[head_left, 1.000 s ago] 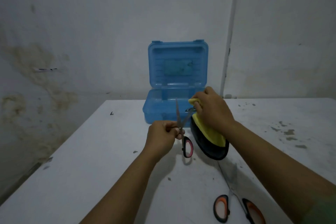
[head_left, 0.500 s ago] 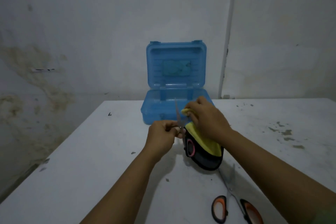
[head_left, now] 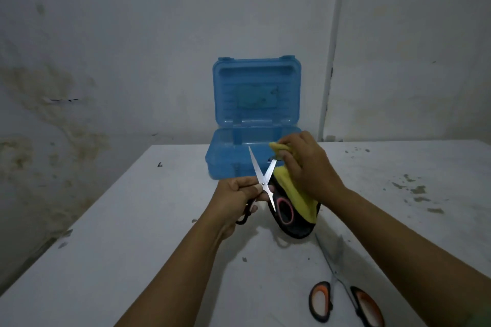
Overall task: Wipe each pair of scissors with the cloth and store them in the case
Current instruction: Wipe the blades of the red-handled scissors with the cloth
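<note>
I see the left hand (head_left: pixel 240 194) clenched on one handle of the scissors (head_left: pixel 263 180), blades spread so each can be wiped. The right hand (head_left: pixel 305 167) pinches the yellow cloth (head_left: pixel 289 188) around the right blade. The open blue case (head_left: pixel 239 164) waits behind, centre frame. Another pair of scissors (head_left: pixel 342 292) lies lower right on the tabletop (head_left: pixel 132 220).
</note>
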